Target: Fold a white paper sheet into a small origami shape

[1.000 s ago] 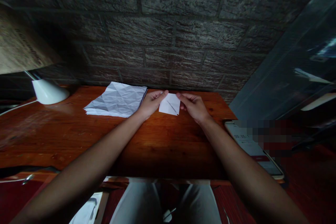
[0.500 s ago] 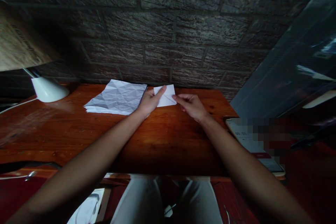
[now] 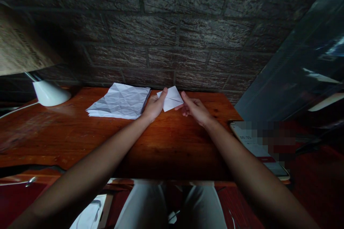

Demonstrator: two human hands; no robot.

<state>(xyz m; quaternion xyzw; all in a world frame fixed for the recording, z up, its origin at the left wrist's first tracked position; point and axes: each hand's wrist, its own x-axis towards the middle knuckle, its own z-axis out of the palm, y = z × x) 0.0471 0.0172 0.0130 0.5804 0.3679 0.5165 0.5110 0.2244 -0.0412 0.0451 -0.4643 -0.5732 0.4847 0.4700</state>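
A small folded white paper square point(image 3: 172, 99) is held just above the wooden desk, one corner tilted toward me. My left hand point(image 3: 156, 107) grips its left side, thumb on top and fingers underneath. My right hand point(image 3: 197, 110) is at the paper's right corner with the thumb raised off it and the fingers apart; the fingertips reach just under the edge. Left of my left hand lies a stack of creased white paper sheets point(image 3: 120, 100).
The wooden desk point(image 3: 172, 143) meets a dark brick wall point(image 3: 158, 28). A lamp with a white base point(image 3: 51, 93) stands at the left. A phone point(image 3: 260, 150) showing a timer lies at the right edge, beside my right forearm. A grey cabinet side point(image 3: 271, 75) rises at the right.
The paper square has turned so a corner points toward me. My right thumb has lifted off the paper and its fingers have opened. My left hand keeps its hold.
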